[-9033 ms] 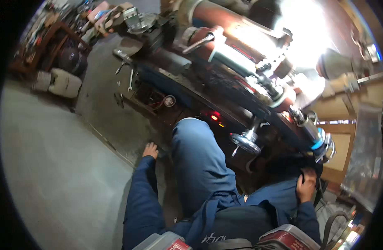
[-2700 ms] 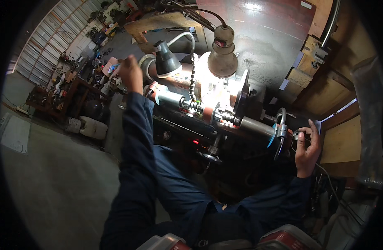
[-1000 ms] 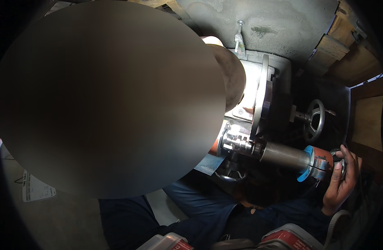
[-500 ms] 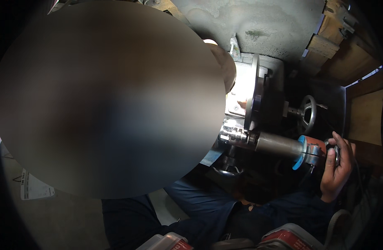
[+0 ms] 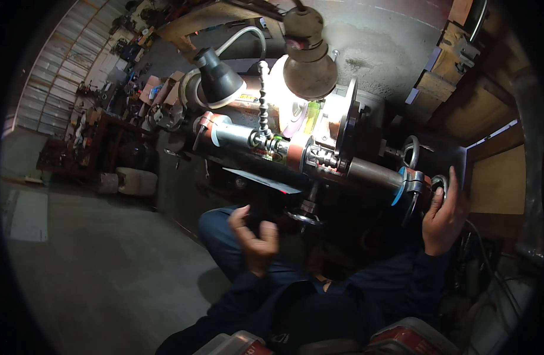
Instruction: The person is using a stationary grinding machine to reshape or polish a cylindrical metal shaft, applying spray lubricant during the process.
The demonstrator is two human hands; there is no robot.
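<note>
Steel and cast iron fill the middle of our view: a lathe (image 5: 295, 151) lies across the frame under two work lamps, a black-shaded one (image 5: 220, 78) and a brown-shaded one (image 5: 308, 65) throwing hard light on the chuck area. Our right hand (image 5: 442, 214) is at the tailstock end, on the right, palm against the round handwheel (image 5: 439, 184) with the fingers reaching up its far side; it looks like a loose grasp rather than a clenched one. Just left of it sit a blue collar (image 5: 400, 184) and the grey quill barrel (image 5: 369, 173). Our left hand (image 5: 255, 232) hangs free below the bed, fingers half curled and holding nothing, near a small carriage handwheel (image 5: 303, 216) but apart from it.

To work the wheel well, we judge a steady, slow turn matters most, with the wrist kept clear of the lever loop (image 5: 410, 152) just above. We should watch the lit gap by the faceplate (image 5: 346, 127), not our hand. The dark blue sleeves (image 5: 402, 278) should stay away from the spindle, and the idle hand is best kept low where it is.
</note>
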